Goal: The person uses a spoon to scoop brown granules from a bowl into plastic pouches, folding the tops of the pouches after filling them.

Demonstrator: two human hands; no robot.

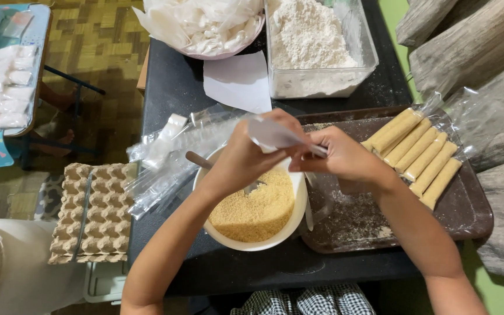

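Head view, steeply down, close

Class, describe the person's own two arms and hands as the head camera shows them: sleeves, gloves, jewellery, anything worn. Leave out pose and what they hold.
Both forearms are bare up to the picture's lower edge; no sleeves show. The left hand and the right hand wear no gloves. No ring, watch or bracelet is visible on either hand or wrist, though parts of the fingers are hidden.
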